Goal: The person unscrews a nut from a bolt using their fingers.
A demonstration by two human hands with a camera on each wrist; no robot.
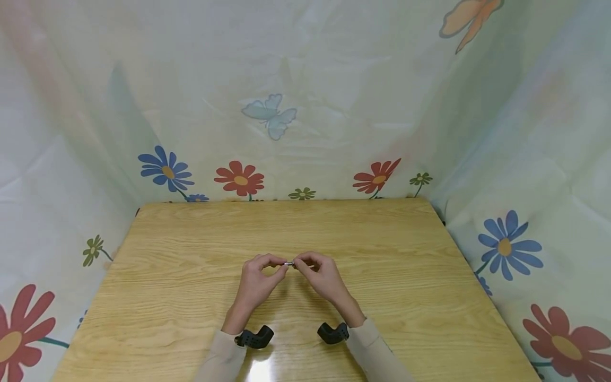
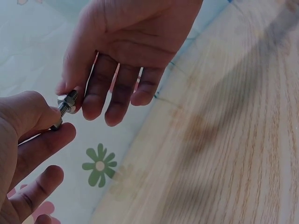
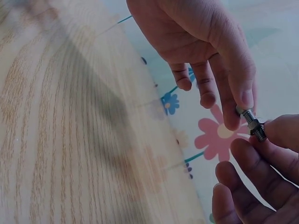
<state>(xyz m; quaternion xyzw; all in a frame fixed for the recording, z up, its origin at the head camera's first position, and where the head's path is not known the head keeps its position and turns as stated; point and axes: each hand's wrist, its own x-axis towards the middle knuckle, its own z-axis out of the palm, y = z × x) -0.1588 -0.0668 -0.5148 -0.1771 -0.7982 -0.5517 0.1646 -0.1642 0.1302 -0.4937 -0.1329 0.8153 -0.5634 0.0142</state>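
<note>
A small silver metal bolt (image 1: 289, 263) is held in the air between both hands, above the wooden table. At its head end, the left hand (image 1: 258, 278) pinches it between thumb and index finger, the other fingers loosely spread. A nut (image 3: 253, 124) sits on the threaded shank, with some thread showing on both sides of it. The right hand (image 1: 326, 278) grips the nut end with thumb and index finger. In the left wrist view the bolt's shank (image 2: 62, 110) slants between the two hands' fingertips, which partly cover the nut and the head.
Beneath the hands lies a light wooden table (image 1: 191, 239). A flowered cloth (image 1: 334, 106) hangs around its back and sides. Each wrist wears a black camera mount, one on the left wrist (image 1: 258, 337) and one on the right wrist (image 1: 332, 333).
</note>
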